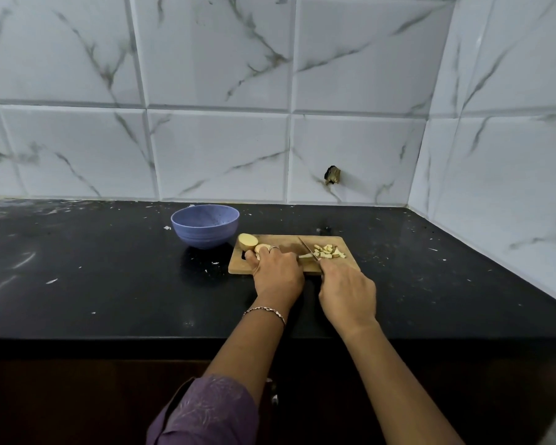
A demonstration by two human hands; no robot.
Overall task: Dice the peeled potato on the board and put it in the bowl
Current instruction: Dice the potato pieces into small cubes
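Purple patterned sleeve [206,412] covers the left forearm, with a thin silver bracelet [265,311] at the wrist. On the rectangular wooden cutting board [238,268], the left hand [276,271] (ring on one finger) curls over pale cut potato slices [263,248] at the board's middle. The right hand [347,297] grips a steel-bladed knife [308,253], its handle hidden in the fist. Small diced potato cubes [329,252] lie on the board's right end, and a peeled potato half [247,241] sits at its far left corner. A round blue bowl [205,224] stands just left of the board on the black speckled surface [109,268].

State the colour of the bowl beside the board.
The bowl is speckled periwinkle blue; the head view shows it best.
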